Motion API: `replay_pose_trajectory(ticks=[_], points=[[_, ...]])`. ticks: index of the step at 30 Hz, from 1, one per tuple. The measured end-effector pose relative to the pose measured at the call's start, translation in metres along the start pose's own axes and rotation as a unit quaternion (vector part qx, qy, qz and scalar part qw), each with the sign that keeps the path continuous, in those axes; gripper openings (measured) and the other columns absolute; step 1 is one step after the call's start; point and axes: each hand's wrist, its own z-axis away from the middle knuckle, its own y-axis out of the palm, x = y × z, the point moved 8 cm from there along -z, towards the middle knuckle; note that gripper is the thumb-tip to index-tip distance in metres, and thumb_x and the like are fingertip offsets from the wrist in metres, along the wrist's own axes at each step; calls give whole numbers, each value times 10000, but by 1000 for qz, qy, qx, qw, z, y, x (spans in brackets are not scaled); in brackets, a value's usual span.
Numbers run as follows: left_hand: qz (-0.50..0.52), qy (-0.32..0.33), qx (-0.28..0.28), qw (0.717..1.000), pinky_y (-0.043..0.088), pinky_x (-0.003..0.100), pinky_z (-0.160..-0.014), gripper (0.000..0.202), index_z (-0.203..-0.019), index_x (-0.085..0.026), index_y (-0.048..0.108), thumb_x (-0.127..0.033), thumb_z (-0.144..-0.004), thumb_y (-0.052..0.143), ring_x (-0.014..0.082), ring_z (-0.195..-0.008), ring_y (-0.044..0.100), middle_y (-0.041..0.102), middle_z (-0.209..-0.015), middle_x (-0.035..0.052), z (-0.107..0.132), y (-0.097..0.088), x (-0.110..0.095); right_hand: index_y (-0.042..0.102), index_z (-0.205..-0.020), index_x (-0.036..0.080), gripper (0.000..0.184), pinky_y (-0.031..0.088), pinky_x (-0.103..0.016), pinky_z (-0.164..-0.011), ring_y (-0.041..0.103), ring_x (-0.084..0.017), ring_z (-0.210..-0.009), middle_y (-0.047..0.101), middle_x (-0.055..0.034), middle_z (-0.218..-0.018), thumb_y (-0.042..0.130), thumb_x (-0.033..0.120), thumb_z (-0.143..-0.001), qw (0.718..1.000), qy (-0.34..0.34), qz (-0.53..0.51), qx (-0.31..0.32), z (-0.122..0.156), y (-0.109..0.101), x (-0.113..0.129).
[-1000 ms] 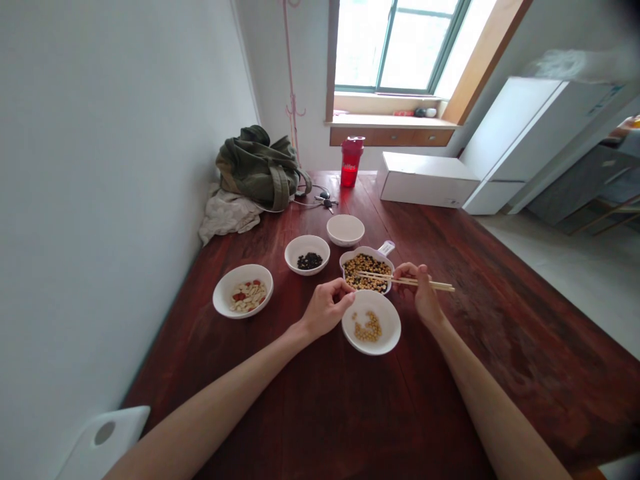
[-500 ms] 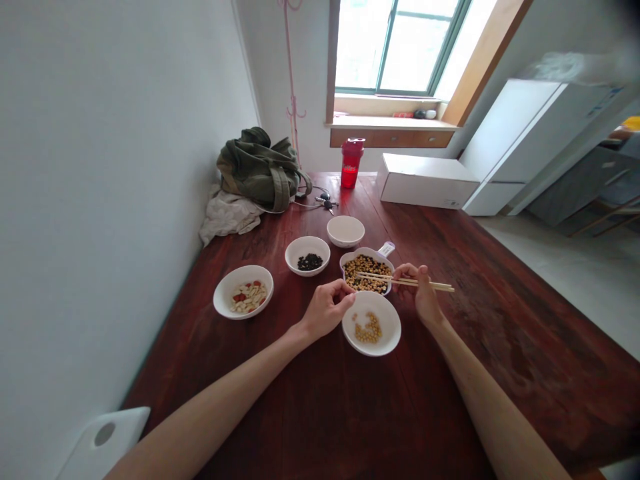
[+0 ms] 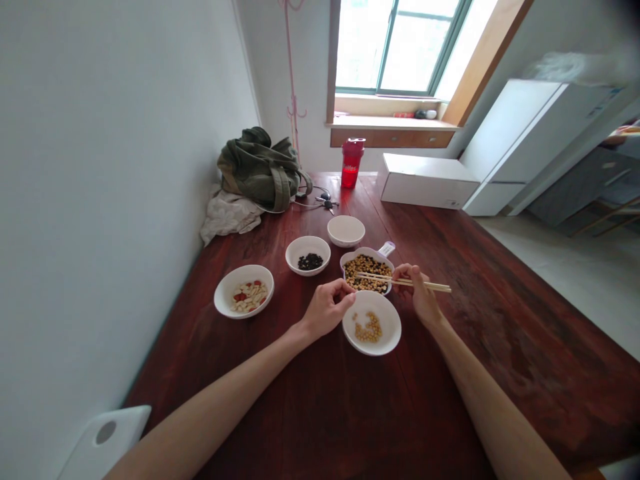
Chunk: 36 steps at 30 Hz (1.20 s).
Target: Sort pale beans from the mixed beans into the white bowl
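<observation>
My right hand (image 3: 419, 293) is closed round a pair of light wooden chopsticks (image 3: 430, 285). Their tips dip into a purple-rimmed dish with a handle (image 3: 387, 249), which is full of mixed yellow and dark beans (image 3: 367, 265). Just in front of that dish stands a white bowl (image 3: 391, 339) with a small heap of yellow beans (image 3: 369, 328) in it. The thumb and fingers of my left hand (image 3: 327, 308) pinch this bowl's rim on its upper left side.
Three more white bowls are around: one with black beans (image 3: 310, 261), one with pale and red pieces (image 3: 249, 297), and an empty one (image 3: 346, 231). Farther back are a green bag (image 3: 260, 170), keys (image 3: 328, 204), a red shaker bottle (image 3: 352, 164) and a white box (image 3: 427, 180).
My right hand and the chopsticks' back ends have shifted very slightly left, with the tips still among the beans. My left hand stays at the bowl's rim.
</observation>
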Motion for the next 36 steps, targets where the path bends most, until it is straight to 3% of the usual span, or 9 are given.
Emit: replay_pose_trajectory(ticks=[10,16,20,25,31,36], points=[[-3,-3,3,1000,388,227,-602,225,-869,-131,698,-336,-913,617,115,-633,515,616,-704,6,0,1,2,699,-752,208,577,353,-247,-417,515,-142,-501,597,-25,-590,483,710,-934,999,-10,5,-47,0,-8,7],[-8,1,5,1000,395,231,-618,228,-867,-127,693,-333,-919,610,119,-649,516,618,-717,12,0,1,2,677,-685,208,547,387,-233,-395,549,-127,-481,627,-25,-637,534,681,-920,989,-6,-118,-89,-2,-19,11],[-9,-3,7,1000,386,229,-612,231,-876,-127,690,-337,-923,605,116,-642,504,610,-710,9,0,1,3,657,-602,202,546,408,-231,-394,596,-135,-519,645,-47,-670,550,629,-924,984,7,-171,-42,-3,-18,20],[-5,-3,6,1000,387,229,-613,227,-867,-129,686,-337,-919,609,121,-647,513,616,-715,13,0,1,2,646,-543,197,563,399,-246,-365,621,-166,-515,649,-71,-607,558,595,-932,989,40,-140,31,1,-6,19],[-4,-2,6,1000,394,228,-621,214,-872,-129,691,-323,-914,611,123,-657,527,629,-727,15,0,1,2,661,-576,174,536,355,-213,-357,531,-112,-403,588,-31,-498,601,566,-937,997,14,-63,36,2,-1,17],[-9,-2,4,1000,390,225,-612,213,-880,-129,695,-322,-915,611,121,-655,517,624,-721,14,0,1,3,654,-699,186,390,349,-202,-322,488,-101,-356,575,18,-489,771,541,-810,999,7,-18,38,7,14,30]])
